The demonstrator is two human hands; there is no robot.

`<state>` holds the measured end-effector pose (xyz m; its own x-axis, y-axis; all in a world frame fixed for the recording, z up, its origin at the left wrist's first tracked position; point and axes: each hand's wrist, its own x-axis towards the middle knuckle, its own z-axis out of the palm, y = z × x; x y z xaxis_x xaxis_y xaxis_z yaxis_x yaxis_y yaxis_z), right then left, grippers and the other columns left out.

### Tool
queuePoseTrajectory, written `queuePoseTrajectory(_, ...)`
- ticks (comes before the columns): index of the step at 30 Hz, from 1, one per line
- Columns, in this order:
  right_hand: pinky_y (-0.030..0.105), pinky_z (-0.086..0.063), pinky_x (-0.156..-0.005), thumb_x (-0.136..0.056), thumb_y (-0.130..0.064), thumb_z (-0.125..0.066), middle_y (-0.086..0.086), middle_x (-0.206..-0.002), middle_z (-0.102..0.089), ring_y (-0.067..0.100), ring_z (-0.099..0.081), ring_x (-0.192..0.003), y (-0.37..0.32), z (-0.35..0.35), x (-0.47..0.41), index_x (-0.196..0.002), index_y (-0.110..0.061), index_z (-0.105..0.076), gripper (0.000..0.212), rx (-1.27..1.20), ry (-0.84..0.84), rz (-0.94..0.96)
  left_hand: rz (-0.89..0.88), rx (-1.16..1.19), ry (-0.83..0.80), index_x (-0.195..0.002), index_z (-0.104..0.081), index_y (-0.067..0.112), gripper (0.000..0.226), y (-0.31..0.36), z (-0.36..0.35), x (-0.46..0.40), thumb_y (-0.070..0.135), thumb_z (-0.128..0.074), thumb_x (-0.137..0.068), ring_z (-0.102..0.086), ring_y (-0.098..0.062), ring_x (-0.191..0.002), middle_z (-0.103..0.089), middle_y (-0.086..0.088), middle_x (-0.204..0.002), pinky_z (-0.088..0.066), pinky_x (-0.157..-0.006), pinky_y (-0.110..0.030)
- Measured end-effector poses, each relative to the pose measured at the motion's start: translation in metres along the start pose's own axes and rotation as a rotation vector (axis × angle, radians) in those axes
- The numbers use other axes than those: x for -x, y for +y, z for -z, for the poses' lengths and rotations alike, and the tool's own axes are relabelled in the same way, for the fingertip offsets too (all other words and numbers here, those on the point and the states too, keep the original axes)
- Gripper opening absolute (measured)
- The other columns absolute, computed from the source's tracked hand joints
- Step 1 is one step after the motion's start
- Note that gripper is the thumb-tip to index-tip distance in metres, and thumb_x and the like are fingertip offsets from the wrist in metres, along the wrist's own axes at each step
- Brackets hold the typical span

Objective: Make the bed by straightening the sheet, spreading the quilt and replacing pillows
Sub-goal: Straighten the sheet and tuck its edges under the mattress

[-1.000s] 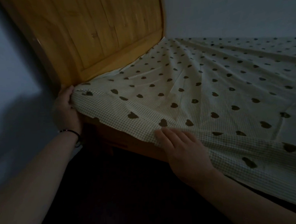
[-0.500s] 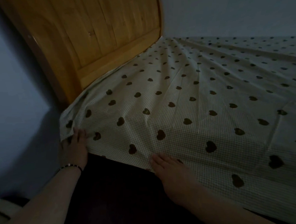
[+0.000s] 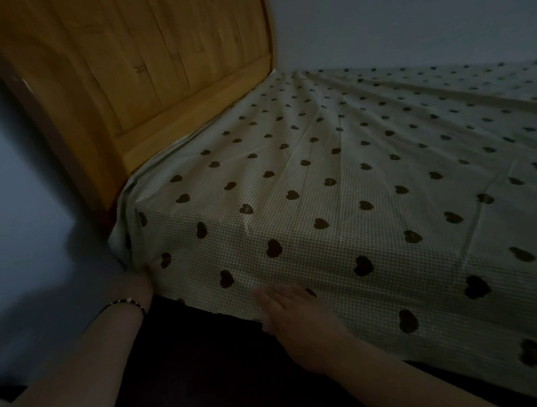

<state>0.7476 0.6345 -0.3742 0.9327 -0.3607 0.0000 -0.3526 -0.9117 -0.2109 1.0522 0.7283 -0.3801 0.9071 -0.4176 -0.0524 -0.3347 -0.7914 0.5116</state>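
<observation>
Fingers (image 3: pixel 276 297) of the right hand (image 3: pixel 299 324) lie straight on the sheet (image 3: pixel 323 200); left fingers hidden, so the lower-left corner could pull loose.

Both forearms are bare, and a thin dark beaded bracelet (image 3: pixel 127 303) circles the left wrist.

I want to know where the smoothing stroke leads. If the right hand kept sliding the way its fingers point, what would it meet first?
The right hand lies flat on the sheet, fingers pointing up-left. Going on, it would probably cross only sheet toward the corner beside the wooden headboard; depth is unclear.
</observation>
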Motion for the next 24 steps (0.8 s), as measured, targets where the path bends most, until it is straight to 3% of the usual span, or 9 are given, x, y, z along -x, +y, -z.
queuePoseTrajectory(3,0.027,0.014,-0.114,-0.107,-0.038,-0.022,-0.003,-0.165,-0.015,0.01,-0.01,-0.152,0.002,0.012,0.003,-0.158,-0.02,-0.003,0.057,-0.019,0.066,-0.014,-0.129,-0.164,-0.079,-0.12,-0.057,-0.001,0.032,-0.002,-0.011,-0.003,0.017,-0.037,-0.103,-0.052,-0.038,-0.113,-0.054,-0.026,-0.127,-0.04,-0.1,-0.042)
queuePoseTrajectory(6,0.029,0.016,-0.115,-0.105,-0.039,-0.015,-0.003,-0.165,-0.013,0.01,-0.006,-0.152,0.009,0.023,0.001,-0.158,-0.02,-0.005,0.058,0.019,0.093,-0.022,-0.278,-0.142,0.062,-0.088,-0.062,0.001,0.024,0.019,-0.013,-0.001,0.017,-0.045,-0.096,-0.058,-0.029,-0.079,-0.06,-0.01,-0.086,-0.045,-0.072,-0.034)
queuePoseTrajectory(8,0.03,0.015,-0.117,-0.105,-0.04,-0.013,-0.004,-0.166,-0.009,0.01,-0.002,-0.152,0.019,0.033,0.004,-0.158,-0.02,-0.004,0.057,0.039,0.1,-0.051,-0.396,-0.19,0.256,-0.079,-0.057,0.005,0.011,0.053,-0.001,0.022,0.006,-0.051,-0.088,-0.055,-0.03,-0.076,-0.054,-0.009,-0.081,-0.043,-0.064,-0.034)
queuePoseTrajectory(12,0.04,0.009,-0.122,-0.105,-0.042,-0.014,-0.003,-0.166,-0.004,0.013,0.002,-0.152,0.043,0.054,0.017,-0.158,-0.024,-0.004,0.057,0.071,0.133,-0.169,-0.599,-0.112,0.393,-0.112,-0.058,0.007,0.023,0.13,0.017,0.068,0.012,-0.052,-0.09,-0.055,-0.031,-0.101,-0.057,-0.014,-0.115,-0.047,-0.082,-0.043)
queuePoseTrajectory(16,0.059,0.003,-0.12,-0.105,-0.046,-0.02,0.001,-0.166,0.003,0.022,0.007,-0.153,0.077,0.075,0.031,-0.158,-0.028,-0.001,0.059,0.064,0.082,-0.372,-0.791,-0.16,0.12,-0.138,-0.044,0.025,0.042,0.19,-0.005,0.096,0.037,-0.031,-0.1,-0.04,-0.019,-0.132,-0.047,0.0,-0.141,-0.029,-0.111,-0.046)
queuePoseTrajectory(19,0.057,-0.006,-0.121,-0.105,-0.047,-0.021,0.0,-0.164,-0.019,0.024,-0.011,-0.151,0.101,0.084,0.049,-0.155,-0.026,-0.021,0.055,-0.034,0.102,-0.487,-0.852,-0.226,-0.113,-0.145,-0.035,0.032,0.048,0.221,-0.032,0.122,0.046,-0.021,-0.102,-0.033,-0.016,-0.139,-0.044,0.006,-0.147,-0.017,-0.116,-0.05)
queuePoseTrajectory(21,0.046,-0.015,-0.121,-0.105,-0.045,-0.026,-0.003,-0.159,-0.029,0.019,-0.021,-0.148,0.109,0.083,0.066,-0.15,-0.024,-0.034,0.05,-0.044,0.132,-0.466,-0.883,-0.232,-0.2,-0.125,-0.056,0.031,0.043,0.229,-0.049,0.142,0.046,-0.024,-0.102,-0.055,-0.017,-0.114,-0.062,0.006,-0.119,-0.036,-0.104,-0.044)
queuePoseTrajectory(22,0.042,-0.019,-0.12,-0.105,-0.044,-0.028,-0.005,-0.158,-0.032,0.017,-0.024,-0.147,0.113,0.082,0.075,-0.148,-0.024,-0.037,0.049,-0.051,0.134,-0.441,-0.901,-0.203,-0.193,-0.098,-0.064,0.029,0.04,0.231,-0.057,0.15,0.045,-0.027,-0.102,-0.059,-0.017,-0.094,-0.063,0.008,-0.096,-0.043,-0.089,-0.036)
queuePoseTrajectory(24,0.037,-0.028,-0.116,-0.105,-0.043,-0.033,-0.006,-0.152,-0.039,0.016,-0.032,-0.142,0.115,0.083,0.085,-0.144,-0.023,-0.045,0.046,-0.08,0.103,-0.375,-0.941,-0.163,-0.104,-0.062,-0.044,0.028,0.041,0.228,-0.067,0.159,0.04,-0.037,-0.101,-0.051,-0.015,-0.071,-0.047,0.011,-0.07,-0.036,-0.062,-0.029)
